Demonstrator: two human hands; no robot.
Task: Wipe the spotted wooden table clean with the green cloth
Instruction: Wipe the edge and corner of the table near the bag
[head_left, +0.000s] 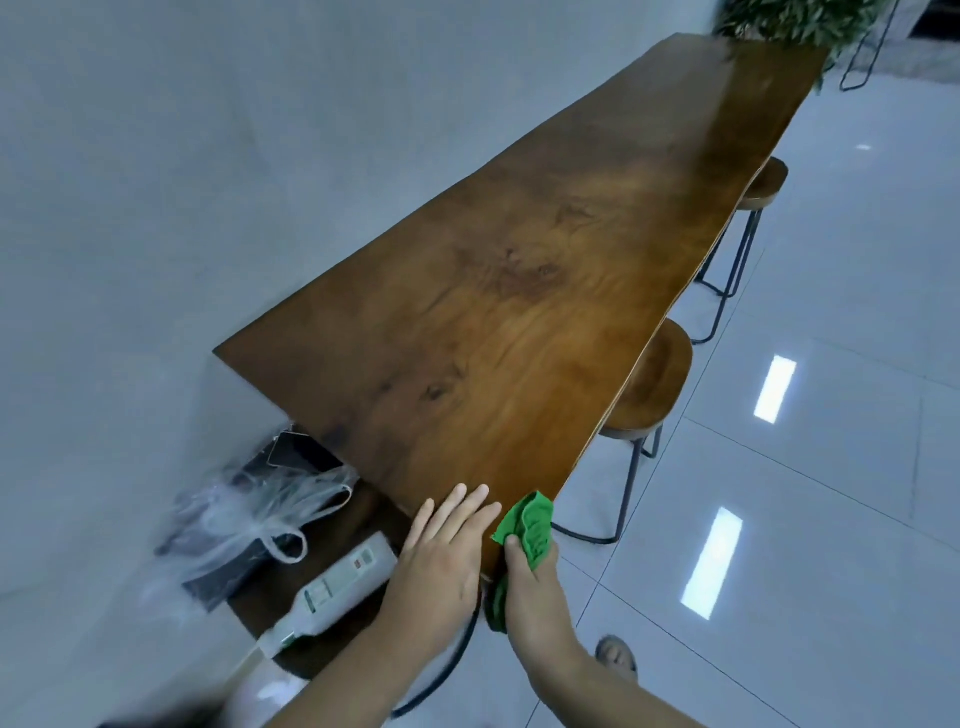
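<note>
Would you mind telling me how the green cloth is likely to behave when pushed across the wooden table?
The green cloth looks floppy: it bunches in folds in the right hand and droops below it. It is probably light, since a thumb pinch holds it. On the glossy wooden table it should slide easily.

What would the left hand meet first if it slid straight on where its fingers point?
The left hand lies flat on the near end of the table, fingers pointing along it. That line looks free across the wood; the plant at the far end would probably come first, though depth is unclear.
</note>
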